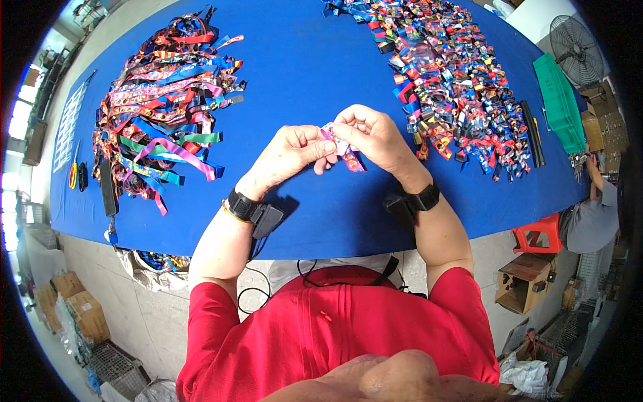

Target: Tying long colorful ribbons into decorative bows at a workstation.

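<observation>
Above the middle of the blue table point(295, 74), my two hands meet over a small folded printed ribbon strap point(351, 161), pink and purple with other colours. My left hand point(299, 149) pinches one side of it between thumb and fingers. From the other side my right hand point(370, 136) grips it, thumb and forefinger closed together. The strap's lower end hangs free below my right fingers; the part between my fingertips is mostly hidden. Each wrist wears a black strap with a small black box.
A loose pile of long coloured ribbon straps point(167, 100) lies left, scissors point(73, 175) beyond it. Rows of short folded straps point(455, 87) cover the right. Past them stand a green crate point(559, 100) and a fan point(576, 50). A person's arm point(594, 175) shows at the far right.
</observation>
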`<state>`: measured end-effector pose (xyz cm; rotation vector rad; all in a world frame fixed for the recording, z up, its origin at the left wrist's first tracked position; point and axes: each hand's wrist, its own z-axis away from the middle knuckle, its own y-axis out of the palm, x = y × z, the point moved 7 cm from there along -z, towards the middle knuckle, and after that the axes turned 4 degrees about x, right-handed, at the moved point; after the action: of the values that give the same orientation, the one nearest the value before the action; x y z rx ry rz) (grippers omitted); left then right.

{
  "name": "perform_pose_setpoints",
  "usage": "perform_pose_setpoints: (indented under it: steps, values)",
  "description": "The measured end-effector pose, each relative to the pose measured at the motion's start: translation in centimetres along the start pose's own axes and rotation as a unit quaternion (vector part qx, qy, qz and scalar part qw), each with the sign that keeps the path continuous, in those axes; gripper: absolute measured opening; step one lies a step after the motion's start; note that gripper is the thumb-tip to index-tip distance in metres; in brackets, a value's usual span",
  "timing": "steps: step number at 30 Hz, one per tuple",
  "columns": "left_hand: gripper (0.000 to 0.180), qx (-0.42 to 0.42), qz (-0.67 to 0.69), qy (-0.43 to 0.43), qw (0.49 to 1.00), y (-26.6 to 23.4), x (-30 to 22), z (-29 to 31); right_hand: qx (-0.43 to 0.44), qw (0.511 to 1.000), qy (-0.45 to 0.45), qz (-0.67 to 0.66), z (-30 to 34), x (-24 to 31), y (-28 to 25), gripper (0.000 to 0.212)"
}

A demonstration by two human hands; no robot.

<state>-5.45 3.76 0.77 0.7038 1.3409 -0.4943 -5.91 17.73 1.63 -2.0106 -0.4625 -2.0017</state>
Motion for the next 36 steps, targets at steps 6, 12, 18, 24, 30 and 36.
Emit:
perform_pose_setpoints:
  steps: [6,12,18,24,30,36]
  values:
    - [0.02,-0.017,-0.005,0.003,1.0,-0.7,0.1,0.0,-0.034,0.999,0.004,0.033,0.1,0.8,-1.0,0.011]
    - [0.02,-0.062,0.055,0.017,0.996,-1.4,-0.2,-0.2,0.012,0.999,-0.038,-0.022,0.2,1.4,-1.2,0.028]
    - [0.02,-0.064,0.078,0.029,0.994,-1.6,-0.2,-0.2,-0.015,0.998,-0.057,-0.005,0.1,1.4,-1.1,0.022]
    - [0.021,-0.042,0.076,0.036,0.996,-1.3,-0.2,-0.3,-0.044,0.994,-0.087,0.04,-0.1,1.0,-1.4,0.018]
    - [0.017,-0.04,0.05,0.034,0.997,-1.4,0.1,-0.3,-0.046,0.994,-0.085,0.047,-0.2,0.4,-1.0,0.018]
    - [0.011,-0.051,0.044,0.042,0.997,-1.3,0.2,-0.1,-0.031,0.997,-0.066,0.031,-0.2,0.3,-0.4,0.016]
